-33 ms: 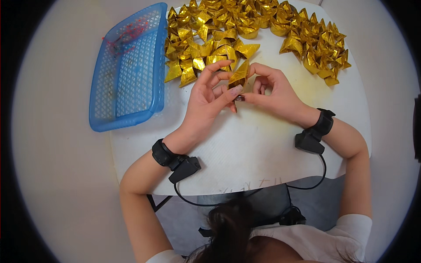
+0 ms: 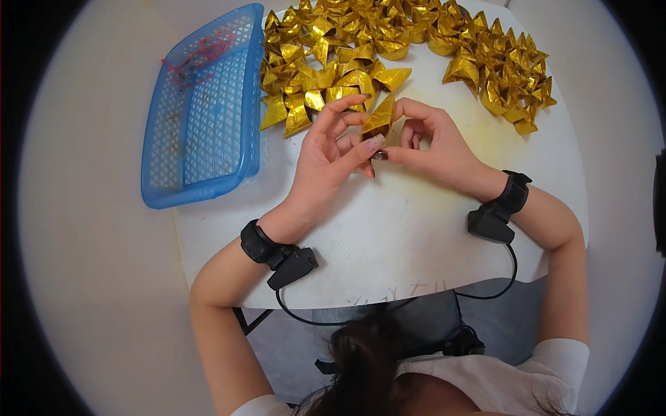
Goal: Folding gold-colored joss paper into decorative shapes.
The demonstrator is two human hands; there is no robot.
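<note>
Between both hands, above the white table (image 2: 388, 229), a folded gold foil-paper ingot (image 2: 380, 119) is held with its point tilted up. My left hand (image 2: 329, 154) closes on its left side, thumb in front and fingers behind. From the right, my right hand (image 2: 444, 151) pinches its edge, with the index finger near the upper part and the thumb at the lower corner. The lower end of the ingot is hidden behind the thumbs. Just beyond the fingers lies a dense pile of similar gold paper ingots (image 2: 326, 52).
A blue plastic basket (image 2: 251, 145) stands at the left, with thin red strands (image 2: 208, 52) at its far end. More gold ingots (image 2: 510, 76) curve round the far right. Black bands with small boxes (image 2: 295, 268) sit on both wrists, joined to black cables (image 2: 305, 321).
</note>
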